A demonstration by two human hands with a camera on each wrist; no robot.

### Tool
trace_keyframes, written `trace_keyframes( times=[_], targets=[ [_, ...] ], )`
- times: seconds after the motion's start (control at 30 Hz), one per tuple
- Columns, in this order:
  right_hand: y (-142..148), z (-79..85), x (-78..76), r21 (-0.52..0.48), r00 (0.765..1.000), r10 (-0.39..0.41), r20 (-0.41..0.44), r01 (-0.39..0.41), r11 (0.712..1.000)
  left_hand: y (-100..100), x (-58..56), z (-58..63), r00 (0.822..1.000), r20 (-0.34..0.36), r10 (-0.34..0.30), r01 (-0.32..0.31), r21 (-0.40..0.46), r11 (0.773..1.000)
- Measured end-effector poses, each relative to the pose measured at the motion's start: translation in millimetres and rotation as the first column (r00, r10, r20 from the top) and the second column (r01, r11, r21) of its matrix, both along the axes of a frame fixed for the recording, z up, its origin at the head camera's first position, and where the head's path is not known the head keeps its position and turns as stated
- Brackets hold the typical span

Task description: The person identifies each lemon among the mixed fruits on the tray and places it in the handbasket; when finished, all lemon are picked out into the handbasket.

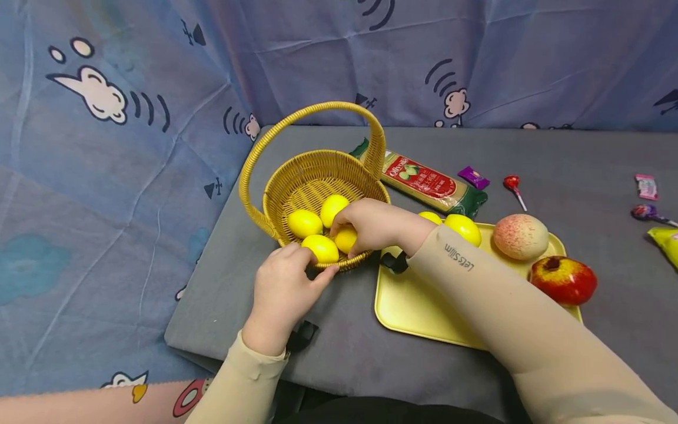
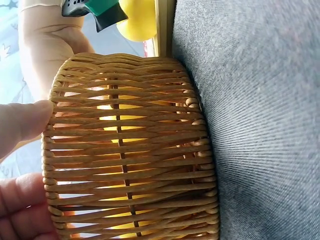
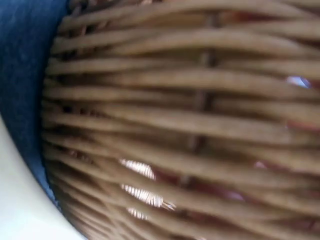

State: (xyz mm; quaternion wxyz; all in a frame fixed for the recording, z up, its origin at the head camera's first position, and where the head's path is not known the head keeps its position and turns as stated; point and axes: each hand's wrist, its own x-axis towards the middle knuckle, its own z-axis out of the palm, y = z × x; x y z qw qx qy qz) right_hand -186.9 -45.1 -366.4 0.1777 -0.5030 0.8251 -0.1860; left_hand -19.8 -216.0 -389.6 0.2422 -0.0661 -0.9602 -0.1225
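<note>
A yellow wicker basket (image 1: 323, 158) with a tall hoop handle stands on the grey table. My left hand (image 1: 281, 288) holds its near rim, thumb on one side and fingers on the other; the left wrist view shows the thumb (image 2: 30, 120) right at the woven edge. Inside the basket, my right hand (image 1: 378, 224) has its thumb and fingers around a lemon (image 1: 345, 239) at the near right. Three more lemons (image 1: 305, 224) lie on the basket floor beside it. Close up, the basket's woven side (image 3: 200, 100) fills the right wrist view and hides the right hand.
Right of the basket, a yellow tray (image 1: 418, 312) carries two lemons (image 1: 463, 228), a peach (image 1: 521, 237) and a red pomegranate-like fruit (image 1: 564, 281). Behind lie a pasta pack (image 1: 424, 182), a purple candy (image 1: 474, 177) and a red lollipop (image 1: 512, 183). More sweets (image 1: 646, 186) are far right.
</note>
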Motion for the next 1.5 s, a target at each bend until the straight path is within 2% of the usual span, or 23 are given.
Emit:
trace_keyframes(
  times=[0.2,0.3,0.37,0.47,0.6,0.63,0.7,0.77,0.87,1.03,1.23,1.33,1.5],
  targets=[
    [2,-0.1,0.9,-0.043,0.999,-0.024,0.021,0.025,0.999,1,1.5,1.0,1.000,-0.002,0.007,-0.007,0.006,1.000],
    [4,-1.8,0.7,-0.106,0.996,-0.052,0.073,0.060,0.993,2,1.6,1.7,1.000,-0.002,0.011,-0.011,0.005,1.000],
    [6,-3.2,0.7,-0.159,0.987,-0.090,0.130,0.111,0.981,2,1.0,1.7,1.000,-0.002,0.010,-0.010,0.004,1.000],
    [12,-4.4,2.4,-0.249,0.958,-0.154,0.242,0.214,0.945,2,0.4,1.3,1.000,0.002,0.011,-0.011,0.001,1.000],
    [29,-0.7,7.4,-0.365,0.894,-0.183,0.410,0.345,0.865,3,-0.4,0.0,1.000,0.019,0.016,-0.016,0.003,1.000],
    [34,1.6,8.6,-0.389,0.883,-0.183,0.432,0.366,0.846,3,-0.5,-0.3,1.000,0.022,0.017,-0.018,0.005,1.000],
    [48,6.3,9.7,-0.423,0.877,-0.188,0.441,0.388,0.819,3,-0.8,-0.6,1.000,0.027,0.016,-0.017,0.011,1.000],
    [62,11.5,10.3,-0.433,0.883,-0.213,0.419,0.401,0.807,3,-0.9,-0.7,1.000,0.025,0.016,-0.016,0.015,1.000],
    [84,16.2,10.6,-0.413,0.887,-0.271,0.375,0.422,0.807,3,-0.5,-0.4,1.000,0.018,0.014,-0.014,0.018,1.000],
    [115,16.0,13.3,-0.356,0.864,-0.377,0.334,0.486,0.798,2,0.4,0.6,1.000,0.009,0.010,-0.010,0.015,1.000],
    [128,6.0,16.8,-0.210,0.845,-0.524,0.104,0.533,0.819,1,0.5,3.5,1.000,0.018,0.004,-0.005,0.007,1.000],
    [128,0.5,16.5,-0.154,0.840,-0.543,0.018,0.539,0.828,2,1.0,3.8,1.000,0.022,0.007,-0.007,0.007,1.000],
    [125,-4.7,16.4,-0.140,0.843,-0.537,-0.016,0.530,0.836,4,1.4,2.9,0.999,0.030,0.011,-0.011,0.006,1.000]
  ],
)
